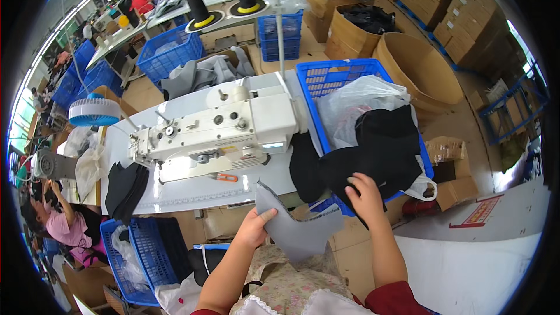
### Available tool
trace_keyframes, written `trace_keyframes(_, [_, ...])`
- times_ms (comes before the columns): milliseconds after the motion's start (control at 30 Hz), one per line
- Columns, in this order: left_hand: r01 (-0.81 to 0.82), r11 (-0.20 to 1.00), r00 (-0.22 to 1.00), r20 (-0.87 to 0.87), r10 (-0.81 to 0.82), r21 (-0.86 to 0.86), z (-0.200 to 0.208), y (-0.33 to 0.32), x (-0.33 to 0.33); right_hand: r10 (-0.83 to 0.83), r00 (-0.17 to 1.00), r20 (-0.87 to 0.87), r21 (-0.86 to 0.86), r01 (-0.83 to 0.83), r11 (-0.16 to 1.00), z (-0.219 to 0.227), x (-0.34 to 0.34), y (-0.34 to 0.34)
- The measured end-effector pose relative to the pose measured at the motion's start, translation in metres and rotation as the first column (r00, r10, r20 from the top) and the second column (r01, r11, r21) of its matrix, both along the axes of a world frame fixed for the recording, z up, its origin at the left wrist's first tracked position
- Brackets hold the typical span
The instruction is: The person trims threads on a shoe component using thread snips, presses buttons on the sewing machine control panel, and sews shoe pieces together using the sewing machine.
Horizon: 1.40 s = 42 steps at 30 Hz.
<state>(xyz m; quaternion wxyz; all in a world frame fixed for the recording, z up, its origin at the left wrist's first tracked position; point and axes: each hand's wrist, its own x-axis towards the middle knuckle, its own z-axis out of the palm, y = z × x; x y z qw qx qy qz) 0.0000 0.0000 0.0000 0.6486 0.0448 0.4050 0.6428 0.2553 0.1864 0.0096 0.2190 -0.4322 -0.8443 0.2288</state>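
My left hand (255, 227) is closed on a grey fabric piece (297, 232), its thumb on top near the left edge. Dark stitching runs along the piece's curved upper edge. To the right, the fingers of my right hand (366, 198) are bent against a black fabric piece (344, 166) and appear to grip its near edge. This black cloth lies draped over a blue basket (307, 76) and across the table's right end. More black fabric (388, 128) rests on a white plastic bag (350, 105) in that basket.
A white sewing machine (216, 128) stands on the table (175, 198), with orange-handled thread snips (224, 177) before it. Cut black pieces (125, 189) hang over the table's left end, above a blue basket (149, 256). A cardboard drum (417, 70) stands behind the right basket. A person in pink (64, 221) sits left.
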Motion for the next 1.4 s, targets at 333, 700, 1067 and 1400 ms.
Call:
trace_keyframes(333, [-0.089,0.996,0.918,-0.386,0.092,0.026,0.039,-0.041,-0.044,0.665,0.739,-0.111,-0.236,-0.669,0.704,0.035,-0.094,-0.063])
trace_keyframes(700, [-0.621,0.774,0.633,-0.504,0.588,0.122,0.074,-0.122,-0.055,0.448,0.749,-0.489,-0.588,-0.662,0.465,0.042,-0.137,-0.099])
trace_keyframes(1067, [-0.605,0.653,-0.414,-0.881,0.231,0.456,0.085,-0.149,-0.092,0.448,0.593,-0.669,-0.380,-0.791,0.479,0.030,-0.207,-0.149])
trace_keyframes(1400, [0.044,0.978,-0.238,-0.953,-0.186,-0.202,0.050,-0.192,-0.218,0.542,0.547,-0.638,-0.586,-0.802,0.120,-0.035,-0.349,-0.161])
